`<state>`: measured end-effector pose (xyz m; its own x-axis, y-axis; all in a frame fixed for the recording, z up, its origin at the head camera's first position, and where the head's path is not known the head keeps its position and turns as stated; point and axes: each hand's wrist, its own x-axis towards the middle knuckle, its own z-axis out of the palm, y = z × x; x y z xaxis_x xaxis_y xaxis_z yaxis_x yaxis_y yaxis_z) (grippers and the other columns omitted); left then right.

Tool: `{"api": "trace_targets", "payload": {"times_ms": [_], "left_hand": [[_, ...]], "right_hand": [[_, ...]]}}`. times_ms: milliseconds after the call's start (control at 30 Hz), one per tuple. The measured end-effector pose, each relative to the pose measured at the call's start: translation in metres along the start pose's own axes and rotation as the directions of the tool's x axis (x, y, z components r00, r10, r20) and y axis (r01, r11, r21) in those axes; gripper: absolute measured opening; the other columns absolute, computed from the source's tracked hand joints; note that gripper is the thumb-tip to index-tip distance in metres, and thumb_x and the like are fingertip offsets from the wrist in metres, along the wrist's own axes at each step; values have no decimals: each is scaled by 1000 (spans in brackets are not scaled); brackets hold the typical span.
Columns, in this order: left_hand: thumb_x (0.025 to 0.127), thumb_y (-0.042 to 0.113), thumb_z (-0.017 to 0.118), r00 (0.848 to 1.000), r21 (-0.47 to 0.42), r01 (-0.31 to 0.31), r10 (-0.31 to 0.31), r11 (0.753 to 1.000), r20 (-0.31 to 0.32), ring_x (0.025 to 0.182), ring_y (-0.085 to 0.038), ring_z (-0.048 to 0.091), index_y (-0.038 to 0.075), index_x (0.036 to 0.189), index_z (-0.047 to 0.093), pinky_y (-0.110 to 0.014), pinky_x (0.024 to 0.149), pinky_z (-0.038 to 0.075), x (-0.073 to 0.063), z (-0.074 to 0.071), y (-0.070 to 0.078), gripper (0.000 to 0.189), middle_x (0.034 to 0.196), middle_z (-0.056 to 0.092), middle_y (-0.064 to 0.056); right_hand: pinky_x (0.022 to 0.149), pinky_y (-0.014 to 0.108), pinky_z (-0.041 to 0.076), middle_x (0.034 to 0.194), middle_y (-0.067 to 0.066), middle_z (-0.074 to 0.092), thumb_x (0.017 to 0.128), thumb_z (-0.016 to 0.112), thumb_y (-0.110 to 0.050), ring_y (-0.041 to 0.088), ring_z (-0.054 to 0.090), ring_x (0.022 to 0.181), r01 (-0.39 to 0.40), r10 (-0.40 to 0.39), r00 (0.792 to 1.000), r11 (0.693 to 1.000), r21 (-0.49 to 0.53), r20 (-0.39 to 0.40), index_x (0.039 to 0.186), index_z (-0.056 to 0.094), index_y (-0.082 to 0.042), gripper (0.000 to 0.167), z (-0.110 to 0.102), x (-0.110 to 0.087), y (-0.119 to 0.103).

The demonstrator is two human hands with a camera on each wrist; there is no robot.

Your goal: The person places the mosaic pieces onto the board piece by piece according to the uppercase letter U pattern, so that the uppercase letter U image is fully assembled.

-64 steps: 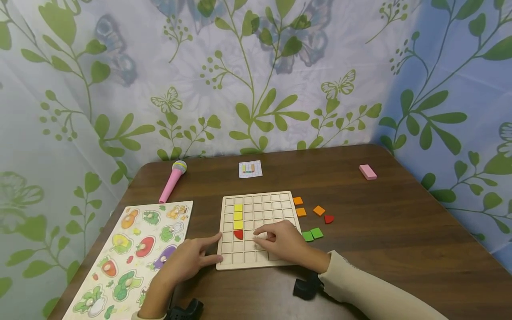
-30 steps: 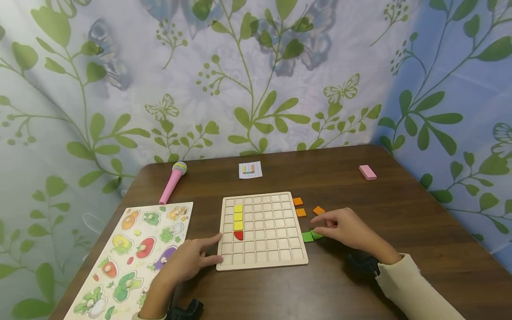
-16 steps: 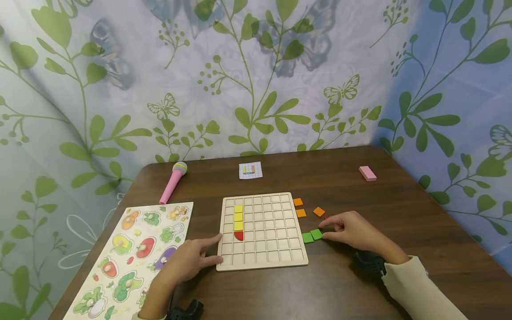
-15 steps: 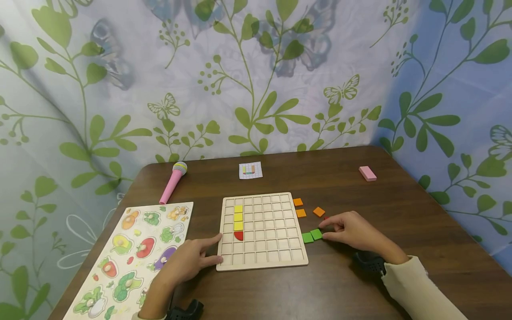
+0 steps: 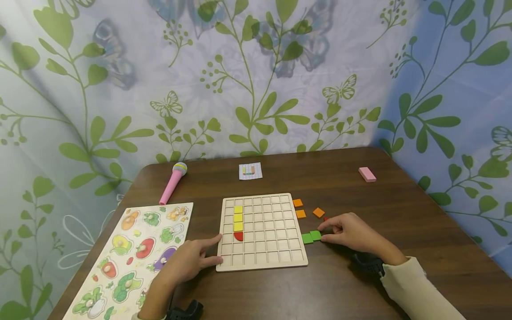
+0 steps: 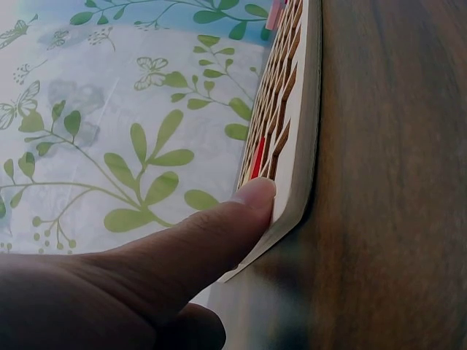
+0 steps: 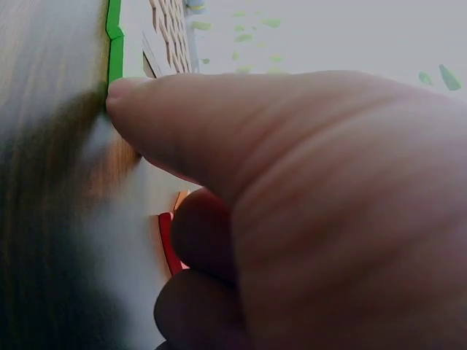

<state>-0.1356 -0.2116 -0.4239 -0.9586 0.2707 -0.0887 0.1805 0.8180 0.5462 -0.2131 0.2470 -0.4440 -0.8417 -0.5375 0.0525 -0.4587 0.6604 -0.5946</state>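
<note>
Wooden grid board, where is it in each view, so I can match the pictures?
Head: the wooden grid board lies flat, just below centre.
Left wrist: the wooden grid board runs steeply up to the top edge, just right of centre.
Right wrist: only part of the wooden grid board shows, top edge, left of centre.
Shared landmark: the leafy backdrop.

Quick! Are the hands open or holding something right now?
Left hand: open, finger and thumb touching the edge of the wooden board.
Right hand: finger and thumb pinching the green square farther from the board.
</note>
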Motion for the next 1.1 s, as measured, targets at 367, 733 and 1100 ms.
{"api": "trace_targets", "payload": {"times_ms": [367,733,1100], "left_hand": [[89,43,78,1000,-1,5,-5,1000,8,52,-7,32,21,146,60,-26,50,32,1,-1,1,65,59,39,7],[88,43,79,1000,-1,13,-13,1000,8,52,-8,33,21,146,60,-26,50,33,0,-1,2,65,59,39,7],[88,43,79,1000,-13,16,-16,1000,9,51,-9,35,21,146,60,-27,50,33,-1,-1,3,65,60,39,6]], "right_hand": [[50,21,29,56,-14,41,89,81,-31,2,34,48,18,-18,1000,1000,-12,-5,107,79,-21,20,-1,0,-2],[50,21,29,57,-14,40,91,79,-31,1,33,48,33,-33,999,999,-20,1,105,79,-22,17,-2,-2,-6],[49,21,28,57,-14,41,91,79,-33,2,34,48,16,-17,1000,1000,-20,-11,103,79,-23,16,-1,-1,-8]]}}
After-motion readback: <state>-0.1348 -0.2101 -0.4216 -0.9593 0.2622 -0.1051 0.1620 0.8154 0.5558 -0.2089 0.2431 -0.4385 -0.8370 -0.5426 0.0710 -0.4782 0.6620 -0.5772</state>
